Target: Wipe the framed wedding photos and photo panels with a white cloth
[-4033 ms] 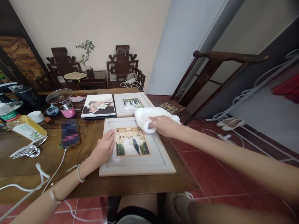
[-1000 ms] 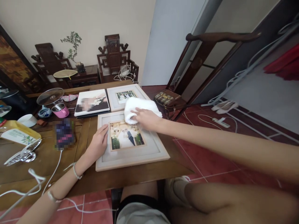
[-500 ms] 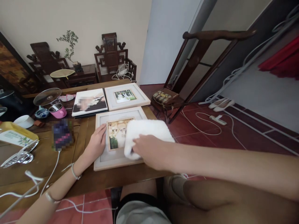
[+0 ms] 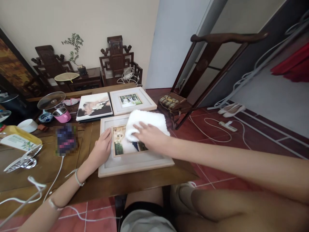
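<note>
A pale wooden picture frame (image 4: 135, 163) with a wedding photo lies flat near the front edge of the wooden table (image 4: 48, 167). My left hand (image 4: 102, 149) rests flat on the frame's left border, fingers stretched out. My right hand (image 4: 148, 137) presses a folded white cloth (image 4: 145, 122) down on the upper right part of the photo glass, fingers spread over the cloth. The cloth covers much of the photo.
A second pale frame (image 4: 131, 100) and a photo album (image 4: 94, 107) lie behind. A pink mug (image 4: 62, 114), a small fan (image 4: 51, 100), a yellow tray (image 4: 16, 138) and white cables (image 4: 36, 187) crowd the table's left. A dark wooden chair (image 4: 207, 64) with a bag (image 4: 172, 102) stands right.
My right hand swept the cloth from the frame's top right down to its lower right, and has now come back up over the photo. My left hand has stayed on the frame.
</note>
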{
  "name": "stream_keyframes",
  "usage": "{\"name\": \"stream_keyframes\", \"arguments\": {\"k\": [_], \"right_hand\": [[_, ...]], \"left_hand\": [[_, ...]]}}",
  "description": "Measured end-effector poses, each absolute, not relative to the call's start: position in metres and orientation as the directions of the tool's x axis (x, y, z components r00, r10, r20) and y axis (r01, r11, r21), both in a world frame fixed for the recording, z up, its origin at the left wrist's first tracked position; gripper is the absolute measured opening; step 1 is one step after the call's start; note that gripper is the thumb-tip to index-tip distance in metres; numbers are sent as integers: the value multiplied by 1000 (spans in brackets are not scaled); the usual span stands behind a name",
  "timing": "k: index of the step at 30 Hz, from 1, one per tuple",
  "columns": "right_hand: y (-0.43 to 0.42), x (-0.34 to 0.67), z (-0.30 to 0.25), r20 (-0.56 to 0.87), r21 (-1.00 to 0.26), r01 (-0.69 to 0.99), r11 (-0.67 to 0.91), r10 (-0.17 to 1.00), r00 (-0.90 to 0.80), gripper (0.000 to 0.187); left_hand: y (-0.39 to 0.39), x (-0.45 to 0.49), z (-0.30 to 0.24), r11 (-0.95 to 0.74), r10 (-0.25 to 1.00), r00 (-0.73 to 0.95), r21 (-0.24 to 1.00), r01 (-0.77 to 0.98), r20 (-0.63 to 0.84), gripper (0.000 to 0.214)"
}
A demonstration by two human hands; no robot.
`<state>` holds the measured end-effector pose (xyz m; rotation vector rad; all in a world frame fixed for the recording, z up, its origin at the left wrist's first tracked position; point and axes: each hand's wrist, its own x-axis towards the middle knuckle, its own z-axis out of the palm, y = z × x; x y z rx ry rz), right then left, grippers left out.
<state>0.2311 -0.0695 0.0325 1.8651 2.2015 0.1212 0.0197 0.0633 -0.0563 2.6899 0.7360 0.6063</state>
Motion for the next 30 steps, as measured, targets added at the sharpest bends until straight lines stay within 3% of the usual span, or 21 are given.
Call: {"name": "stream_keyframes", "arguments": {"k": [5, 7, 11, 14, 18, 22, 25, 30], "right_hand": [[-38, 269, 32, -21, 369, 910, 188, 981, -194, 61], [-34, 273, 29, -58, 378, 893, 245, 969, -241, 61], [-47, 253, 21, -162, 343, 877, 336, 941, -297, 40], [-72, 224, 33, -228, 248, 911, 329, 934, -275, 33], [-107, 190, 71, -431, -17, 921, 389, 828, -358, 26], [-124, 175, 87, -417, -159, 893, 421, 791, -448, 24], [-120, 176, 71, -363, -113, 911, 397, 837, -409, 32], [-86, 202, 38, -233, 189, 939, 287, 942, -241, 53]], "left_hand": [[60, 19, -56, -818, 556, 773, 365, 444, 306, 47], [60, 19, -56, -818, 557, 774, 361, 449, 301, 47], [59, 19, -56, -812, 567, 763, 368, 453, 312, 46], [59, 19, -57, -808, 572, 751, 382, 448, 329, 46], [57, 18, -55, -799, 581, 755, 392, 456, 304, 47], [56, 18, -51, -799, 579, 762, 392, 457, 291, 46], [57, 18, -51, -805, 571, 764, 389, 449, 301, 46], [59, 17, -56, -816, 557, 763, 386, 430, 328, 46]]}}
